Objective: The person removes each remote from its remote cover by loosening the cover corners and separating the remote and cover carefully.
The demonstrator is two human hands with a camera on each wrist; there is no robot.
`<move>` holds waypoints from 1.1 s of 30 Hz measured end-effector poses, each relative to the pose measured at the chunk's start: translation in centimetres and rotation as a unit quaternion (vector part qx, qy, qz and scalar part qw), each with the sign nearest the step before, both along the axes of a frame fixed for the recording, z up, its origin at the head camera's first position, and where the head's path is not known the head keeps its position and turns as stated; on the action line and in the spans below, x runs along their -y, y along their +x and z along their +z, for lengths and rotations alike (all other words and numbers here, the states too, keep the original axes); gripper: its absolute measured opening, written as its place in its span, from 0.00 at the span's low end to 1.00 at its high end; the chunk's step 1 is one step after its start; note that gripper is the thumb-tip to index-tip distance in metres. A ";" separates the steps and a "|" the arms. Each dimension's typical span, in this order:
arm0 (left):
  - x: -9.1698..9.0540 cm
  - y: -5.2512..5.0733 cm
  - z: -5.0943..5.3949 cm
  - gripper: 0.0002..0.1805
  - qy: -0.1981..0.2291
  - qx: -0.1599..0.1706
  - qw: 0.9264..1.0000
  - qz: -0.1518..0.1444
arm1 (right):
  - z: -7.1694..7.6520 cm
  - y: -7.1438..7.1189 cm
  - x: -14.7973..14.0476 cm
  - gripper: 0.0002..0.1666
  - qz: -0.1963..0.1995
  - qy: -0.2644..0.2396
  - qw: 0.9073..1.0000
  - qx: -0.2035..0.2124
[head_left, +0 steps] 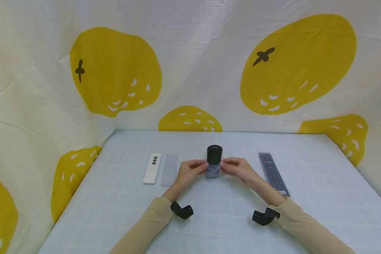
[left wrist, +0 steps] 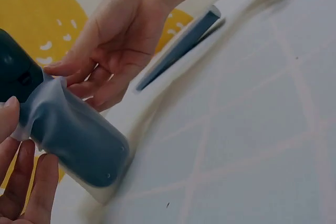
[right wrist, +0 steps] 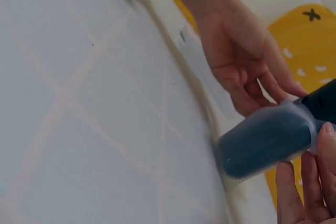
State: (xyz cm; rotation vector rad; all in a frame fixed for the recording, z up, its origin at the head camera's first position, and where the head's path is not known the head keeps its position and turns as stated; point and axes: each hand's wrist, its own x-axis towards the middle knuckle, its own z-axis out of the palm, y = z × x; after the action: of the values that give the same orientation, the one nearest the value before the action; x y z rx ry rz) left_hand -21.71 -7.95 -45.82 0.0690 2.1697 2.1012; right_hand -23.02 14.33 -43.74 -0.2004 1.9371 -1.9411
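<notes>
A black, rounded device shaped like a remote control (head_left: pixel 214 154) stands up between my hands at the middle of the table. Its lower part is inside a translucent, wrinkled protective sleeve (head_left: pixel 213 171), and the upper part sticks out bare. My left hand (head_left: pixel 189 171) pinches the sleeve's rim on one side with thumb and fingertips. On the opposite side, my right hand (head_left: pixel 241 170) pinches the same rim. Both wrist views show the sleeve (left wrist: pixel 84 135) bunched near its opening, with the covered end close to the table. No buttons can be seen on the device.
To the left lies a white remote control (head_left: pixel 152 168) with a flat translucent sleeve (head_left: pixel 169 169) beside it. At the right is a dark, many-buttoned remote control (head_left: pixel 274 173). A white sheet with yellow fruit shapes (head_left: pixel 203 53) hangs behind the pale checked table (head_left: pixel 222 218).
</notes>
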 end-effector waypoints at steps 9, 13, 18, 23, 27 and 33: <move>0.5 -0.2 -0.2 0.16 0.004 0.001 1.000 -0.021 | -0.3 0.0 -0.1 0.11 -0.003 -0.016 1.000 -0.001; 0.6 -0.3 -0.2 0.15 0.006 -0.011 0.999 -0.034 | -0.2 0.1 -0.3 0.10 0.001 -0.012 1.000 0.000; 0.8 -0.3 -0.1 0.12 0.011 -0.024 0.999 -0.038 | 0.0 0.2 -0.4 0.07 0.004 -0.006 1.000 0.002; 0.7 -0.2 -0.4 0.12 0.030 -0.018 0.999 -0.031 | 0.0 0.2 -0.4 0.08 -0.001 0.011 1.000 0.003; 0.5 0.1 -0.4 0.12 0.041 -0.009 0.999 -0.017 | 0.1 0.2 -0.5 0.07 0.002 0.021 1.000 -0.006; 0.0 0.5 0.2 0.11 0.029 0.018 0.999 0.014 | 0.1 0.1 -0.4 0.06 0.003 0.021 1.000 -0.012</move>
State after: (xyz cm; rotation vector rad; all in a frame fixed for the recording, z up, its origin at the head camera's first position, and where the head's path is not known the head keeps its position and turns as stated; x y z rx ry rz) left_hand -21.20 -7.95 -45.61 0.0055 2.1030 2.1635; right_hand -22.89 14.71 -43.63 -0.2185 1.9901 -1.9007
